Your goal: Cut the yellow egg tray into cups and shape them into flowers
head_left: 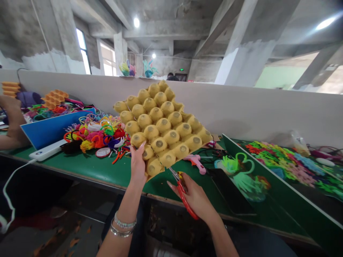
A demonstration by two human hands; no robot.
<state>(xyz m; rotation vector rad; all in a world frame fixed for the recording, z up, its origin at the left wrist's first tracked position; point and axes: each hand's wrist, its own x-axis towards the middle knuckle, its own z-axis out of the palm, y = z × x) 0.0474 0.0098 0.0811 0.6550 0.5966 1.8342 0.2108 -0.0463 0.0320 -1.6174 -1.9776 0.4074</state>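
Note:
My left hand (138, 162) grips the lower left edge of a yellow egg tray (163, 125), which is held up tilted above the green table. A cut line runs through the tray's cups close to my left fingers. My right hand (194, 194) is wrapped around a pair of scissors (184, 201) with red handles. The scissors' metal blades point up at the tray's lower edge, next to the cut. How far apart the blades are is hard to see.
Pipe-cleaner pieces (99, 134) lie heaped at left beside a blue board (56, 126) and a white power strip (48, 150). At right are a pink glue gun (196, 162), a black tablet-like panel (230, 192) and a green divider (270, 175). Another person's arm (12, 123) rests far left.

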